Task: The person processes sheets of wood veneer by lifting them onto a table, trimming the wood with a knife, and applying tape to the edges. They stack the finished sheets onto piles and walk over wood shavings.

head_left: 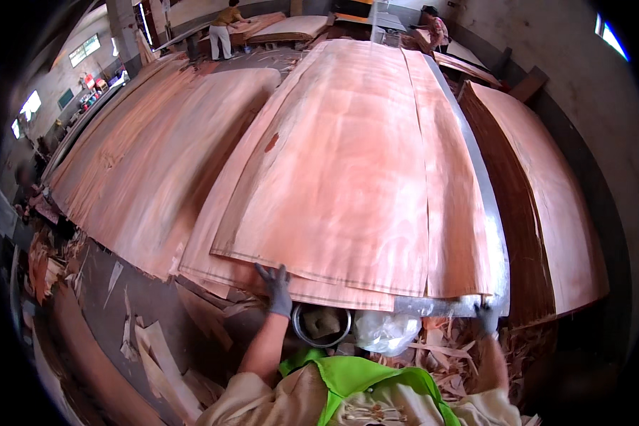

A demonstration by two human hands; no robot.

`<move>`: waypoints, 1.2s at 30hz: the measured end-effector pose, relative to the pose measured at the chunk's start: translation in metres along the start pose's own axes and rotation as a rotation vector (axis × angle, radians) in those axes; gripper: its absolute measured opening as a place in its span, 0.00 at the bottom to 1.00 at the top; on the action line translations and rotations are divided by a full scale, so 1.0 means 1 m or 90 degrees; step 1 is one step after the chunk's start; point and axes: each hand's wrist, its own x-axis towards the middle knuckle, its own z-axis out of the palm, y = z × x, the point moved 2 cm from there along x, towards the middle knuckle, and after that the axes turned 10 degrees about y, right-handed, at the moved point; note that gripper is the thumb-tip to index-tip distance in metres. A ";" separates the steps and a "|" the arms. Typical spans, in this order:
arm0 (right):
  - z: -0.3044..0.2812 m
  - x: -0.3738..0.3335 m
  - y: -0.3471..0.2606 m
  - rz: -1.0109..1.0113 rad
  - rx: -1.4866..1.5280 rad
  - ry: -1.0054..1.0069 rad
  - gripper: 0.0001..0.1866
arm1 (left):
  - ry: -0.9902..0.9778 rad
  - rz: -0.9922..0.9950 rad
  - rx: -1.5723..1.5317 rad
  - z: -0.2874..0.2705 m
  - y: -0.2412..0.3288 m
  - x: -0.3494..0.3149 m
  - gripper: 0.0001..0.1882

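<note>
We see a broad, pinkish-tan wood veneer sheet (334, 177) lying lengthwise on a grey metal tabletop (433, 307), overlapping a second pinkish veneer sheet (216, 268), with a long, narrow pinkish veneer strip (454, 213) along its right side. Grey-gloved left hand (277, 290) at the sheets' near edge, fingers spread; grey-gloved right hand (486, 321) at the strip's near right corner, its grip too dark for us to tell. Between them, below the edge, we note a round metal-rimmed container (295, 328) beside a crumpled clear plastic bag (385, 332).

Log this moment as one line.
Left hand: grey-gloved, open at near edge of wide veneer sheet | Right hand: grey-gloved, at near right corner of narrow veneer strip | Nearby: clear plastic bag, veneer scraps
</note>
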 end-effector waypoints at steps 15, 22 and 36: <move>0.013 -0.117 -0.025 0.220 0.401 -0.014 0.14 | -0.265 -0.230 0.201 0.117 -0.107 -0.072 0.24; -0.016 -0.086 0.005 0.396 0.508 -0.115 0.04 | -0.225 -0.193 0.263 0.117 -0.124 -0.075 0.25; -0.021 -0.023 0.159 0.516 0.446 -0.133 0.09 | -0.162 -0.154 0.288 0.129 -0.130 -0.086 0.22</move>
